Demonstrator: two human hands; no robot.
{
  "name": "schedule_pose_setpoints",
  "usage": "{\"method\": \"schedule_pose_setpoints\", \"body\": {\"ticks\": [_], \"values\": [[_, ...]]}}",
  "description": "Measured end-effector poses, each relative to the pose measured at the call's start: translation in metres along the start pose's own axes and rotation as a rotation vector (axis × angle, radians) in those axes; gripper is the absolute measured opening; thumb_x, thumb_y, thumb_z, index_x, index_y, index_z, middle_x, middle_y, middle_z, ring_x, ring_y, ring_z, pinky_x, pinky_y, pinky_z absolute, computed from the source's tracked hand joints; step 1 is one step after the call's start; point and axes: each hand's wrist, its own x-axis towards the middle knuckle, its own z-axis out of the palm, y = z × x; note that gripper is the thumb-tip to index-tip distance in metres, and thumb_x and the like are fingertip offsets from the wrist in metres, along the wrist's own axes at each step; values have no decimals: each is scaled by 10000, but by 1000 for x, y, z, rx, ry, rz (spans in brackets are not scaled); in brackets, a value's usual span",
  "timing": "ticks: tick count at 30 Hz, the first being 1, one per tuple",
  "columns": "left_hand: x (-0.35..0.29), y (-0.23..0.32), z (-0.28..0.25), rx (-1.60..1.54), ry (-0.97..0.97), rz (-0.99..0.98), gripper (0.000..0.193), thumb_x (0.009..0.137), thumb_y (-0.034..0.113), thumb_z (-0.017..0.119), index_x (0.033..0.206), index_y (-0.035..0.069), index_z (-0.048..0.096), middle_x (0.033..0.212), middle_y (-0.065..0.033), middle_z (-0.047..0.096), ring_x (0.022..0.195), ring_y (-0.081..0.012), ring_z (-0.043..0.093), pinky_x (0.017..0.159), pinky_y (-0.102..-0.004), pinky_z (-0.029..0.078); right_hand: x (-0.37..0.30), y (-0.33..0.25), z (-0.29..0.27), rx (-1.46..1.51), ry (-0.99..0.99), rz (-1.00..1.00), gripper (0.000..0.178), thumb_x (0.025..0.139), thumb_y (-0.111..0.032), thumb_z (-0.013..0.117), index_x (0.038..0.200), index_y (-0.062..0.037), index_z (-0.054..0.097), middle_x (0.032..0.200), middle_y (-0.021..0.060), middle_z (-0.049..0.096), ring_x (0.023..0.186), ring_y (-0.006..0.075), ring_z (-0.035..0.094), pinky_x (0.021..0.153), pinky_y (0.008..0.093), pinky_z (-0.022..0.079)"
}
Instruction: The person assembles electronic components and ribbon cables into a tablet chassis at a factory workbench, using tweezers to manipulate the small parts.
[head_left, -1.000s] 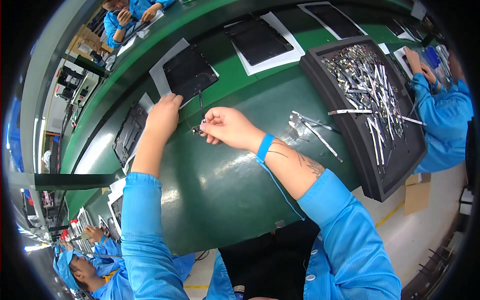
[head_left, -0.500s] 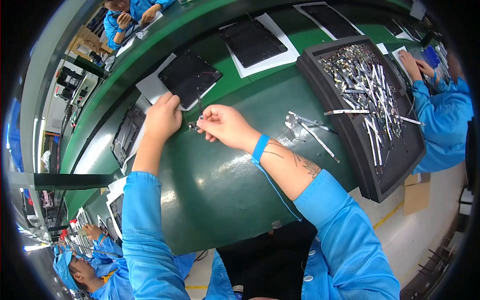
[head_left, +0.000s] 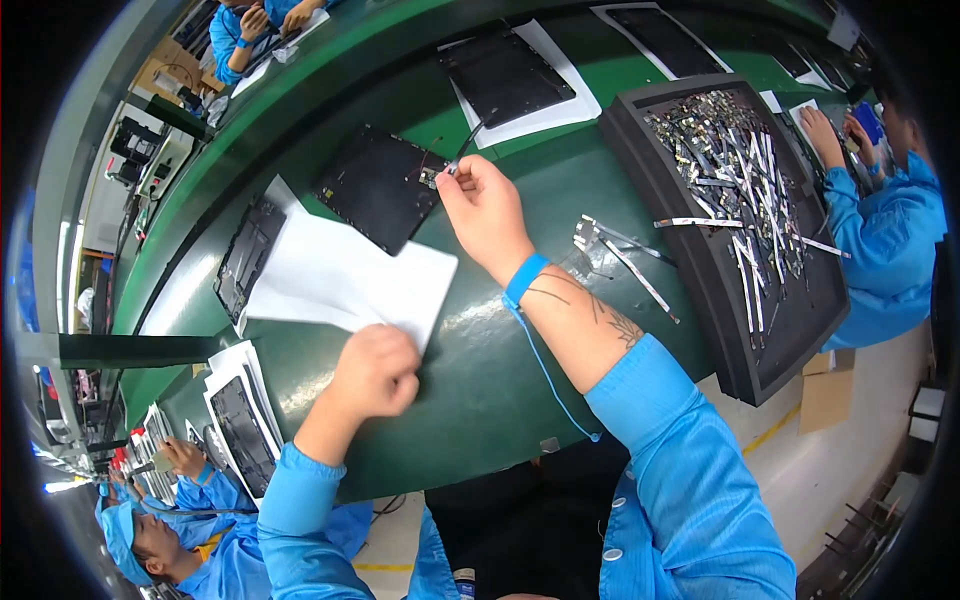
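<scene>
On the green conveyor belt (head_left: 480, 400) a white rectangular sheet (head_left: 350, 280) lies flat, with its long axis running from the person's lower right toward the upper left. The left hand (head_left: 375, 372) pinches the near corner of that sheet between closed fingers. A dark rectangular panel (head_left: 378, 187) rests on the sheet's far end, tilted so that one corner points toward the person. The right hand (head_left: 488, 210) has its fingertips drawn tightly together on a small part with a thin black cable (head_left: 470, 135) at the panel's right edge; the cable runs up and away to the right. A blue wrist strap (head_left: 524, 279) circles the right wrist, its thin cord trailing down across the belt.

Two further dark panels on white sheets lie farther up the belt, and one more lies at the left. To the right stands one black tray (head_left: 700, 330) of metal strips. A few loose strips (head_left: 625, 255) lie just beside it on the belt. A brown cardboard box (head_left: 825, 385) stands on the floor beyond the tray.
</scene>
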Motion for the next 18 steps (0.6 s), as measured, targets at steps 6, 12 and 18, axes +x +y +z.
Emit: {"method": "schedule_pose_setpoints", "body": {"ticks": [6,12,18], "values": [[17,32,-26,-47,111,-498,60,877,63,741,927,73,772,807,-97,727,592,-293,658,614,-378,553,1,-1,0,-25,-19,-27,182,1083,-118,748,980,-11,644,865,-19,688,785,37,601,701,240,512],[82,23,-21,376,247,-376,211,906,109,785,1103,36,779,1081,-119,768,979,-303,733,802,-411,601,0,-2,-3,-58,-5,4,194,1074,-141,758,976,-12,649,844,-20,681,767,41,594,689,243,509],[103,-32,-1,437,85,-533,182,848,114,794,975,44,684,1011,-134,687,996,-351,680,854,-472,598,0,-4,-3,-35,2,1,190,1074,-146,759,984,-15,655,841,-26,674,756,40,573,682,247,494]]}}
